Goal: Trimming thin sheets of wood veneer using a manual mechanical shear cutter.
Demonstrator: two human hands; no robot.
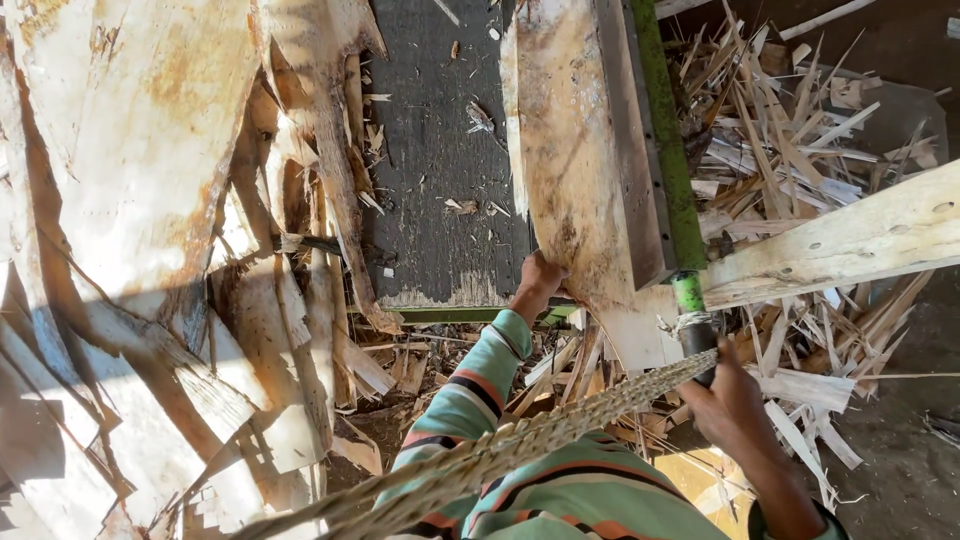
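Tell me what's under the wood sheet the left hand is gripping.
The veneer sheet lies on a dark worn table, held at its edge by the left hand. Wood scraps show beyond the green blade arm. What lies directly beneath the sheet is covered.

Left hand (540, 280) gripping veneer sheet (565, 170), right hand (730, 405) on lever handle (693, 320)

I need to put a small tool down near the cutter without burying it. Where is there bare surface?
The dark board is mostly bare, bordered by the veneer sheet under the left hand and the curled veneer pile opposite; only small chips lie on it. Right of the green lever, held by the right hand, wood scraps crowd everything.
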